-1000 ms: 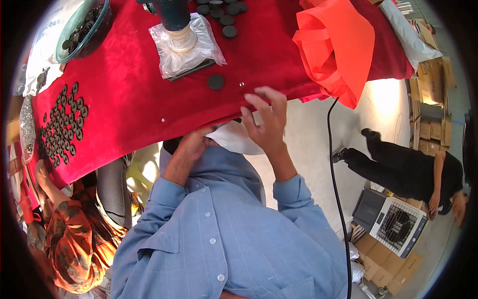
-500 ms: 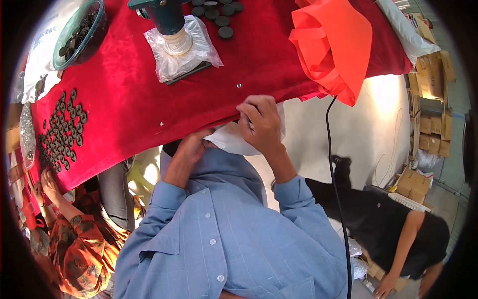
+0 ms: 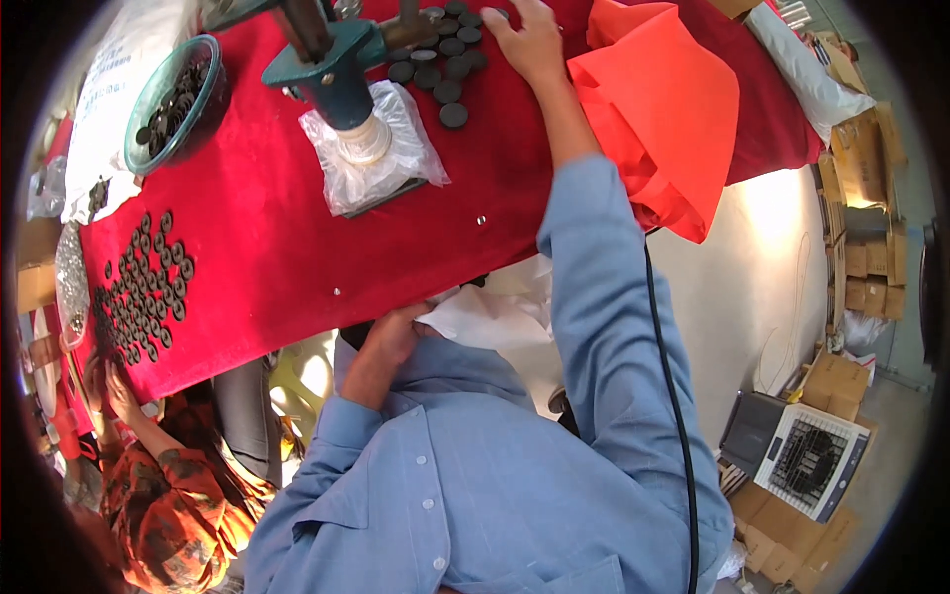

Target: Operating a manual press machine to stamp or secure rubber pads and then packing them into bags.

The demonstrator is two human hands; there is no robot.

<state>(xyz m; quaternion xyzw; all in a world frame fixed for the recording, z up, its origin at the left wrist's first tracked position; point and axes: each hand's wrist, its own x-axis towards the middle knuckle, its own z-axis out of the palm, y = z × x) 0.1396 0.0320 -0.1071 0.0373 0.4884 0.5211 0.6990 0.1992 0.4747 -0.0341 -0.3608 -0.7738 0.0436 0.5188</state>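
Note:
My left hand (image 3: 394, 340) is closed on the edge of a thin white bag or sheet (image 3: 480, 315), in front of the table's near edge. Its fingertips are partly hidden by that material. Stretched far over the red cloth, my right hand (image 3: 532, 42) is beside a cluster of flat black discs (image 3: 453, 116). The thumb stands apart from the fingers, some of which pass out of the picture at the top. To the left of the discs is a green hand press (image 3: 336, 84), its white lower part resting on clear plastic film (image 3: 421, 158).
Many small black ring-like pieces (image 3: 148, 287) lie at the left, below a green bowl (image 3: 134, 148) of dark pieces. A co-worker's hand (image 3: 121, 396) is beside them. An orange-red fabric bag (image 3: 683, 109) lies at the right; a black cable (image 3: 668, 376) hangs past my right arm.
My right hand has left the white material and reached forward to the black discs. My left hand still holds on. The person in black at the right is out of view, and the view has shifted slightly.

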